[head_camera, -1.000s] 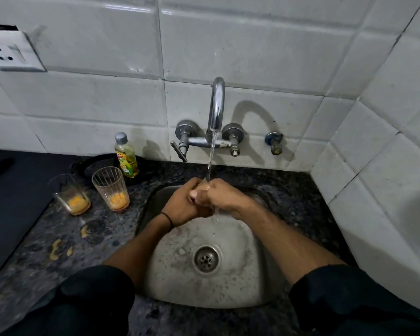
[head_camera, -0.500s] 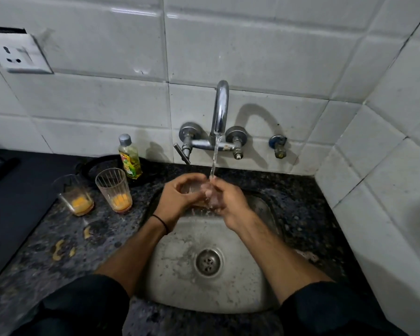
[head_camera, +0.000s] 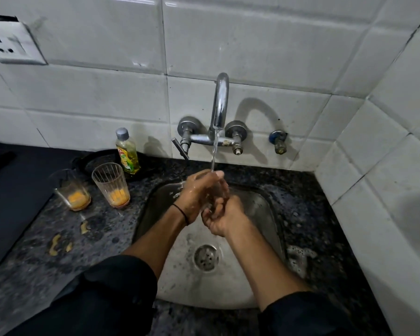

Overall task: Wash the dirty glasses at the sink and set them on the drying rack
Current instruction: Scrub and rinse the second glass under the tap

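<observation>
My left hand grips a clear glass under the water running from the tap, above the steel sink. My right hand sits just below it, palm up, fingers curled round the glass's lower end. Most of the glass is hidden by my fingers. Two more dirty glasses with orange residue stand on the dark counter left of the sink, a short one and a taller ribbed one.
A dish soap bottle stands behind the glasses, in front of a black round object. Orange spills mark the counter. Soap foam lies right of the sink. A dark stovetop fills the left. No drying rack shows.
My hands have shifted on the glass: the left now wraps it from above and the right has dropped underneath, palm up. The water keeps running.
</observation>
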`<act>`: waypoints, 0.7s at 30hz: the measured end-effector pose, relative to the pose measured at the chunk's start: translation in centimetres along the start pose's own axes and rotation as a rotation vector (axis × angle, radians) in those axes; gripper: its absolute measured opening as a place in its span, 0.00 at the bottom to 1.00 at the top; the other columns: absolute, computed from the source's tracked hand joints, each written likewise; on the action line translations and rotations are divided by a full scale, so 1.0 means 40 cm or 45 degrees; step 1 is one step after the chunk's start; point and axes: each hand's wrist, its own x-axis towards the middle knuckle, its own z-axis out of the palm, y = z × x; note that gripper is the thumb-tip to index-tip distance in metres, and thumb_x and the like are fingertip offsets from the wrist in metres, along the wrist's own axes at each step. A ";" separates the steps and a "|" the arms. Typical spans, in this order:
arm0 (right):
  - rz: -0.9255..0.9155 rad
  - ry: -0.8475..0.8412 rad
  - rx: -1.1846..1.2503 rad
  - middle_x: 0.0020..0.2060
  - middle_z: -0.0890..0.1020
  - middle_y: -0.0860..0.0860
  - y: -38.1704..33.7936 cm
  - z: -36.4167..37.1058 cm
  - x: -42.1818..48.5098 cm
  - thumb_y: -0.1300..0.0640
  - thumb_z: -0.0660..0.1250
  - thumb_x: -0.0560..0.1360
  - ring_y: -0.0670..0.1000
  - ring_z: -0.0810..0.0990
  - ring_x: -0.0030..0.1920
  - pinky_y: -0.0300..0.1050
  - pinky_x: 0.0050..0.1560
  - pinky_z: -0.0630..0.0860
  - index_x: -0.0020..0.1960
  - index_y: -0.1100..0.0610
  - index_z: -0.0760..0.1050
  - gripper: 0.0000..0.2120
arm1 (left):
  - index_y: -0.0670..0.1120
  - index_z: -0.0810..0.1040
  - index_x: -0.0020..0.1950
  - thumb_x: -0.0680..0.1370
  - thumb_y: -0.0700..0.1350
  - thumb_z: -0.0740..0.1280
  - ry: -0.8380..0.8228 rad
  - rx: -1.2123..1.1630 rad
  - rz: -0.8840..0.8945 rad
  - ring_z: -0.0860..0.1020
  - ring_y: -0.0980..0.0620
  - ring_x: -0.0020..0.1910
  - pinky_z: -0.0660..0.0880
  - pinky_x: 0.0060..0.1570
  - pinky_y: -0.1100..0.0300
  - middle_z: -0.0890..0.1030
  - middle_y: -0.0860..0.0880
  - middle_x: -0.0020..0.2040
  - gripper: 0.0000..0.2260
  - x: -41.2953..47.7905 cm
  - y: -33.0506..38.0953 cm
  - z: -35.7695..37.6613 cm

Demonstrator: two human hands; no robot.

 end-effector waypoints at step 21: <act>-0.736 -0.217 -0.742 0.38 0.85 0.48 0.017 0.042 -0.010 0.46 0.60 0.84 0.44 0.83 0.43 0.38 0.44 0.77 0.44 0.54 0.82 0.18 | 0.46 0.75 0.40 0.81 0.49 0.61 0.321 -0.947 -0.404 0.79 0.54 0.36 0.76 0.44 0.62 0.77 0.49 0.33 0.12 0.013 -0.039 0.024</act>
